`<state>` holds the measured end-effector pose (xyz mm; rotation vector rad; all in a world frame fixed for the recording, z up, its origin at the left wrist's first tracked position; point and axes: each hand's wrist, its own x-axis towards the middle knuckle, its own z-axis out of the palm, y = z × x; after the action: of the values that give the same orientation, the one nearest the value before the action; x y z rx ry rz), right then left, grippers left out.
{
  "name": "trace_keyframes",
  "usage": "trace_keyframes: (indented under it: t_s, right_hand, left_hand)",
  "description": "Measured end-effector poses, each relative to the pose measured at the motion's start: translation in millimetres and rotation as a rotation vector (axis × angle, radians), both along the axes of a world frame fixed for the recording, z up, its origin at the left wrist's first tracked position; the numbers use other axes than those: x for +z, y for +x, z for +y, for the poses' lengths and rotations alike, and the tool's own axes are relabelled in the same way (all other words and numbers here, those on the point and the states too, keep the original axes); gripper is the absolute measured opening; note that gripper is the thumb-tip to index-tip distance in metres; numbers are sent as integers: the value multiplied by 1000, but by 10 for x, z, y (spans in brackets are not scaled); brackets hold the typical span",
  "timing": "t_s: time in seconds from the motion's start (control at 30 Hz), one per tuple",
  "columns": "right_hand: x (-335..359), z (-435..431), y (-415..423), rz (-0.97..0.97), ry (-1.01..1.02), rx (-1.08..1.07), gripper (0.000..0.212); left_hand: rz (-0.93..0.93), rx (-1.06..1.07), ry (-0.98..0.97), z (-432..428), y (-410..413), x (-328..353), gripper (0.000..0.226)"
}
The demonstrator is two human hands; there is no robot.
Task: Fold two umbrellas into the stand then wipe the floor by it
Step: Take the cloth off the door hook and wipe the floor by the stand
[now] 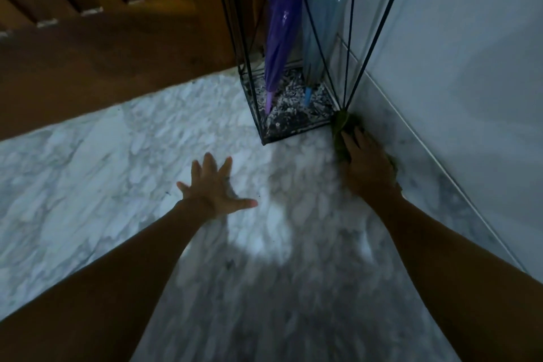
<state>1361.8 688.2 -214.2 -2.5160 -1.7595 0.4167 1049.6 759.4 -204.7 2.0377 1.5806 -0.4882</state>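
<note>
Both umbrellas stand folded in the wire umbrella stand (pixel 296 131), which sits in the far corner where the wooden door (pixel 102 53) meets the pale wall (pixel 455 53). The purple umbrella (pixel 279 23) is on the left and the light blue umbrella (pixel 323 23) on the right. Their tips rest on the stand's speckled base, so the folding half of the task looks done and the wiping is under way.

The right hand (pixel 365 161) lies palm down on a green cloth (pixel 342 126). Its fingers appear stretched out over the fabric, pressing rather than gripping it. The cloth is on the marble floor (pixel 117 156) in the narrow strip between the stand's near right corner and the foot of the wall. Its far end touches the corner where the wires meet. A flat hand suits this spot, since it spreads pressure across the cloth and lets it slide into the tight gap where drips from the umbrellas would likely collect.

The left hand (pixel 213 185) is planted on the bare floor, well left of the cloth and nearer than the stand. Its fingers are splayed wide and hold nothing. It probably serves as a prop, taking the person's weight while they lean low over the floor.

The picture is dim and somewhat blurred, so any wetness on the marble cannot be made out. The floor in front of the stand and to its left probably remains to be wiped.
</note>
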Motion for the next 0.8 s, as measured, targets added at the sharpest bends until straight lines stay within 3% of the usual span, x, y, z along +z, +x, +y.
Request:
trace_keyframes:
  t_s: [0.17,0.33,0.47,0.67,0.8]
  right_hand:
    - [-127,-9,-495,73,97,-50,69]
    - [-160,0,-1349,123,145,230,60]
    - [-145,58,-1090,74,193,334,52]
    - [-102,-36,-52,-56,171,41,61]
    - [-132,-68,-383,3,221,-205,59]
  left_hand:
    - [-2,-9,5,6,-24,-23,126]
    - [-18,-4,-4,12,-13,-18,127]
    - [-17,-13,-4,15,-24,-25,126]
    - [-26,-3,-11,19,-7,-4,125]
    - [-29,-8,-7,24,-3,-10,126]
